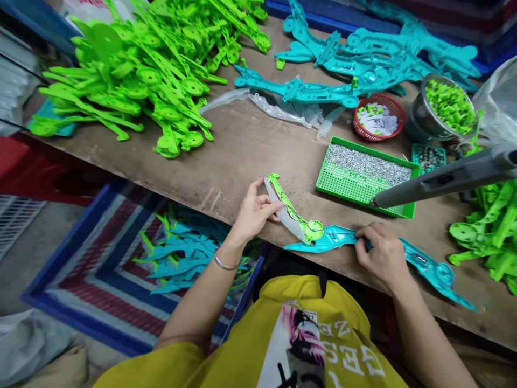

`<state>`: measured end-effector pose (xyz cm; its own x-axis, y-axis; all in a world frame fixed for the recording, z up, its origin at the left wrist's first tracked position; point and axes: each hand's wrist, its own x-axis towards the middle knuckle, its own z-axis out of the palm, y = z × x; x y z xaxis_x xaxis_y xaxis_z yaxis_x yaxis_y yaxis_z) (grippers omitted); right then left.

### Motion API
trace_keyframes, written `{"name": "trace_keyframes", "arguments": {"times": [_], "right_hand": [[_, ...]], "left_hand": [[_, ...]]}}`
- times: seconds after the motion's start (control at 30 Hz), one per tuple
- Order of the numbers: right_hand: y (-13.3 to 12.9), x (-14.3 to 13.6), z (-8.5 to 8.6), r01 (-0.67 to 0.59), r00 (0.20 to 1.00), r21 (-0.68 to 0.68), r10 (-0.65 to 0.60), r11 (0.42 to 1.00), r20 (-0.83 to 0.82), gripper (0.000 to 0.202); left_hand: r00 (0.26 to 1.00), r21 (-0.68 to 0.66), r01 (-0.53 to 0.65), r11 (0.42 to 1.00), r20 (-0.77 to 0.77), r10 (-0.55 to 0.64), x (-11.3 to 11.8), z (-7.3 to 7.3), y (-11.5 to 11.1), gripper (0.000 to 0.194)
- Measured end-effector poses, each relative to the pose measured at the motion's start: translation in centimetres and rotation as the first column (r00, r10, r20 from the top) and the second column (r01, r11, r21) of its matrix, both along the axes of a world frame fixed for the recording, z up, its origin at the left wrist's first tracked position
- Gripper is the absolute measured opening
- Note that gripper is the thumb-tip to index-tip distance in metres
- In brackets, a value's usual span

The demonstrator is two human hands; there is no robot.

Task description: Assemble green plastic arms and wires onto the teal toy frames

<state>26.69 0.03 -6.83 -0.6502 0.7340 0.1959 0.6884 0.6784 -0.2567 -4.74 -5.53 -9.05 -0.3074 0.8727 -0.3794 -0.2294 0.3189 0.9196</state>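
Observation:
My left hand point(258, 210) is closed on a translucent plastic blade point(288, 221) and the slim lime-green plastic arm point(285, 199) along it, pinching them near their upper end. A thin dark wire or cord runs along the green arm to its round end. That round end rests on a long turquoise plastic piece point(428, 267) lying at the table's front edge. Over the middle of the turquoise piece is my right hand point(379, 250), its fingers closed on it. The fingertips of the right hand are partly hidden.
A green tray point(367, 207) of small metal screws stands beyond my right hand, under a grey rod-like tool point(444, 180). Behind are a red basket point(398, 108), a metal bowl point(414, 118) and turquoise parts point(299, 90). Green parts point(161, 81) pile up left; a blue-rimmed bin point(81, 323) sits below.

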Motion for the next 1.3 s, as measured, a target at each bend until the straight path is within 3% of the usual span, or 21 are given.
{"name": "trace_keyframes", "arguments": {"times": [0.23, 0.33, 0.4, 0.53, 0.6, 0.7, 0.77, 0.93, 1.07, 1.17, 1.3], "right_hand": [[0.0, 0.2, 0.2, 0.007, 0.999, -0.031, -0.005, 0.999, 0.05, 0.011], [-0.1, -0.2, 1.2, 0.033, 0.995, -0.014, -0.032, 0.999, 0.092, 0.011], [-0.4, -1.3, 2.1, 0.045, 0.998, 0.001, -0.045, 0.999, 0.033, 0.011], [-1.5, -5.1, 2.6, -0.125, 0.971, -0.162, 0.087, 0.979, -0.223, 0.022], [-2.1, -7.1, 1.9, -0.223, 0.949, -0.239, 0.154, 0.945, -0.277, 0.033], [-2.5, -9.1, 0.2, -0.26, 0.934, -0.267, 0.171, 0.928, -0.312, 0.036], [-2.6, -9.7, -0.7, -0.258, 0.928, -0.264, 0.163, 0.93, -0.334, 0.034], [-2.5, -9.8, -1.2, -0.257, 0.922, -0.238, 0.164, 0.937, -0.352, 0.033], [-2.7, -9.9, -1.1, -0.257, 0.911, -0.211, 0.163, 0.943, -0.38, 0.033], [-2.7, -10.0, -1.4, -0.258, 0.904, -0.188, 0.168, 0.948, -0.393, 0.033], [-2.5, -10.2, -1.6, -0.263, 0.891, -0.147, 0.182, 0.953, -0.416, 0.031]], "left_hand": [[0.991, -0.012, 0.039, 0.999, -0.127, -0.04, 0.0, -0.1, 0.5, 0.094], [0.987, -0.006, 0.051, 0.999, -0.152, -0.051, -0.1, -0.3, 0.5, 0.095], [0.986, 0.001, 0.045, 0.999, -0.16, -0.044, 0.0, -0.4, 0.4, 0.095], [0.983, 0.014, 0.005, 1.0, -0.185, -0.003, 0.5, -0.3, 0.2, 0.094], [0.979, 0.008, 0.004, 1.0, -0.204, -0.002, 0.6, -0.2, 0.0, 0.092], [0.956, -0.011, 0.055, 0.998, -0.287, -0.056, 0.5, 0.1, -0.2, 0.08], [0.892, -0.025, 0.101, 0.995, -0.44, -0.101, 0.1, 0.3, -0.3, 0.07], [0.62, -0.056, 0.195, 0.979, -0.766, -0.168, -0.5, 0.6, -0.5, 0.062], [0.406, -0.112, 0.226, 0.968, -0.892, -0.198, -0.6, 0.8, -0.3, 0.07], [0.256, -0.147, 0.259, 0.955, -0.943, -0.214, -0.8, 1.3, -0.1, 0.062], [0.183, -0.191, 0.325, 0.926, -0.948, -0.259, -2.5, 2.4, 0.6, 0.043]]}}
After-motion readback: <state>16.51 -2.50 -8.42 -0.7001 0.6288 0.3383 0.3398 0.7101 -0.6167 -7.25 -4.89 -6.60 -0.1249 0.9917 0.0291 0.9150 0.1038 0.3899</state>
